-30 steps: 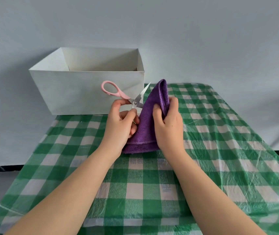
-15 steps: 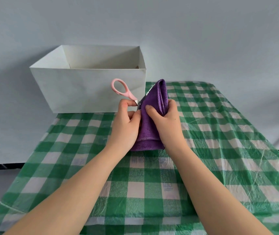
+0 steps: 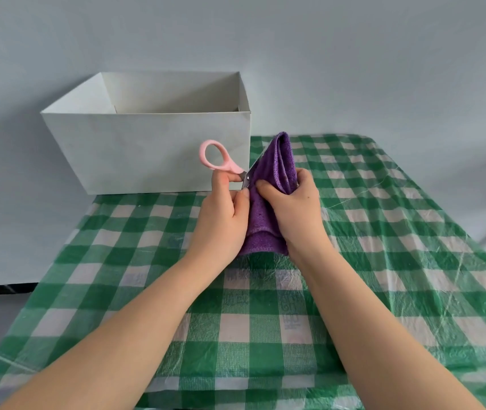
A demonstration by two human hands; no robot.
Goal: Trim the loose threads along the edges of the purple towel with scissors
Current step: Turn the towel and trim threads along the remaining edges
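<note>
**Soft towel held upright for edge trimming**

Green-and-white checked tablecloth (image 3: 265,335) covers the table, with a white open box (image 3: 147,152) at the back against a pale wall. Above the cloth, the purple towel (image 3: 268,208) stands folded and bunched. The right hand (image 3: 292,211) grips it, fingers curled round the fold. The left hand (image 3: 224,214) holds pink-handled scissors (image 3: 221,164), blades against the towel's left edge. Terry cloth like this looks light, limp and easily snagged; pinching close to the hem should keep the edge taut.
</note>
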